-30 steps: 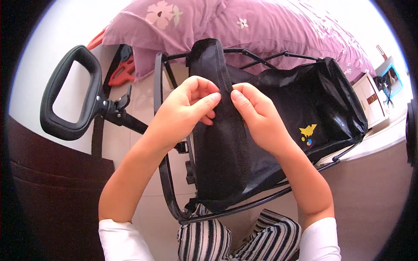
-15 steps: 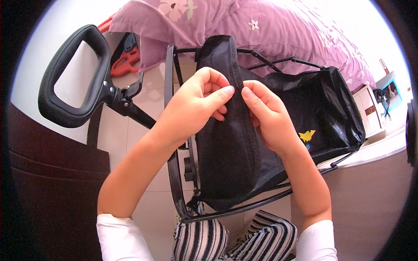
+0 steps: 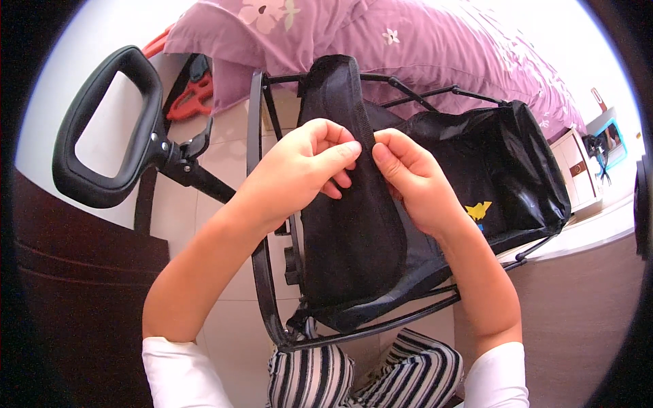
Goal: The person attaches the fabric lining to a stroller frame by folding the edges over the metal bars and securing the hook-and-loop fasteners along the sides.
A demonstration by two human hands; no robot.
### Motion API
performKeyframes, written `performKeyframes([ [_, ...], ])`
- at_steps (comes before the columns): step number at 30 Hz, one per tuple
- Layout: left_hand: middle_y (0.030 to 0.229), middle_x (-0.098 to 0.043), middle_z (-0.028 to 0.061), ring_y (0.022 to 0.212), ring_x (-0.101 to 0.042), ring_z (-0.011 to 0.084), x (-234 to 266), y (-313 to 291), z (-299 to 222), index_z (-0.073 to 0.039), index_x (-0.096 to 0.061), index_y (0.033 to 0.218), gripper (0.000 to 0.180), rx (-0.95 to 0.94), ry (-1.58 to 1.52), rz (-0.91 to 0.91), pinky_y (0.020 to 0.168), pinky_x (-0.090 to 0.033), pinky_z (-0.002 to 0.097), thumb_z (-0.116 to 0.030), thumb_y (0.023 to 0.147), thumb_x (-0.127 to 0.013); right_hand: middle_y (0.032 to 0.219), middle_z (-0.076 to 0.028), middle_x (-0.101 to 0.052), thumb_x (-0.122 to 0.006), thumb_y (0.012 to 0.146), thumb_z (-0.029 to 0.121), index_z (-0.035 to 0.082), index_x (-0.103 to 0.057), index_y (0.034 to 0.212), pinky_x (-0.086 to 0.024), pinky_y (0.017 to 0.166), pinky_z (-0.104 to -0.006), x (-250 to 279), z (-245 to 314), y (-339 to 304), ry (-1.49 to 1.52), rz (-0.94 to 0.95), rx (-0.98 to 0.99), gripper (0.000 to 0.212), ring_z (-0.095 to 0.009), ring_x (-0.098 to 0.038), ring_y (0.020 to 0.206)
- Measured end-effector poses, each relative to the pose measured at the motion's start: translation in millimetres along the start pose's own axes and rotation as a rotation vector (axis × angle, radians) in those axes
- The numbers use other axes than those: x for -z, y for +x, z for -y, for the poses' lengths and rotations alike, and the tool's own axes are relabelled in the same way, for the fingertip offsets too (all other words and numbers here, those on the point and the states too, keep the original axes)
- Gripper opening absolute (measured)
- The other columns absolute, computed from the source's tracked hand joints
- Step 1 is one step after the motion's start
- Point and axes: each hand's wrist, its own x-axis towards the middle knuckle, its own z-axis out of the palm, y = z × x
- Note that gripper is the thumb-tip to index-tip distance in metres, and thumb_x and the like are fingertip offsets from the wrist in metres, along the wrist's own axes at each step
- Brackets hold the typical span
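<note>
A black cloth liner hangs in the dark metal frame of what looks like a folding wagon. At the frame's near-left end, a wide cloth flap is folded over, with a ribbed band along its upper edge. My left hand pinches the flap's edge between thumb and fingers. Just right of it, my right hand pinches the same edge, thumb on top. The fingertips almost meet. Part of the edge is hidden behind my right hand. A yellow printed figure shows on the liner beside my right wrist.
A black loop handle on a pole sticks out to the left. A bed with pink flowered bedding stands behind the frame. Dark brown furniture is at left, a brownish panel at right. Red plastic pieces lie beyond the handle.
The whole view has shifted slightly. Below my right hand, the ribbed band that showed along the flap no longer stands out, and the cloth there lies flatter. Both hands still pinch the edge.
</note>
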Motion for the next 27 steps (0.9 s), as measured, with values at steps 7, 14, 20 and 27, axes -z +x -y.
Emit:
performKeyframes([
  [7,0.082,-0.054,0.0003,0.07,-0.054,0.0074,-2,0,1,-0.004,-0.052,0.1,0.02,0.007,0.097,0.016,0.061,-0.045,0.0204,-0.02,0.089,-0.055,0.076,0.006,-0.045,-0.047,0.093,0.021,0.006,-0.055,0.092,-0.036,0.062,-0.0196,14,-9,-3,0.105,0.043,-0.183,0.017,-0.003,-0.041,0.071],
  [14,0.088,-0.055,0.001,0.074,-0.053,0.0076,-3,0,4,-0.003,-0.05,0.105,0.023,0.082,0.26,0.248,0.064,-0.044,0.0209,-0.019,0.089,-0.055,0.09,0.001,-0.056,-0.049,0.087,0.03,0.01,-0.051,0.104,-0.044,0.07,-0.0265,42,-28,6,0.292,-0.166,-0.352,0.027,-0.01,-0.054,0.082],
  [20,0.087,-0.055,0.0009,0.075,-0.052,0.0075,-2,-1,3,-0.003,-0.05,0.105,0.023,0.079,0.24,0.26,0.066,-0.044,0.021,-0.019,0.09,-0.055,0.101,-0.007,-0.058,-0.056,0.086,0.037,0.001,-0.052,0.113,-0.043,0.078,-0.027,40,-8,70,-0.136,-0.276,-0.172,0.045,-0.012,-0.054,0.09],
  [27,0.074,-0.056,0.0041,0.069,-0.054,0.0114,-6,-7,9,-0.001,-0.054,0.096,0.019,-0.132,0.601,0.163,0.062,-0.044,0.0268,-0.018,0.087,-0.058,0.093,-0.006,-0.063,-0.059,0.084,0.026,0.0,-0.06,0.108,-0.044,0.078,-0.0261,44,6,156,-0.741,-0.015,-0.013,0.035,-0.013,-0.056,0.084],
])
